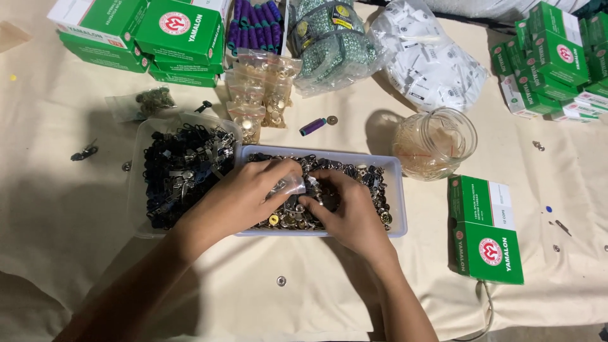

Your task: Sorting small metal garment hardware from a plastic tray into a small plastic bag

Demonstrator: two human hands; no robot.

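Metal snaps (354,174) are filling the tray (398,190); over it, the left hand (244,196) is pinching a small clear bag (288,185), the right hand (345,209) curling half-closed, picking snaps. Keeping the bag's mouth open would help.

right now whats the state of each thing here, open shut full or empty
left hand: pinching a small clear bag
right hand: fingers down among the metal pieces
white tray: open, heaped with metal pieces
clear tub: open, full of dark clips
glass jar: lidless, partly filled
green box: shut

Both hands, left hand (237,196) and right hand (345,212), meet with fingers curled.
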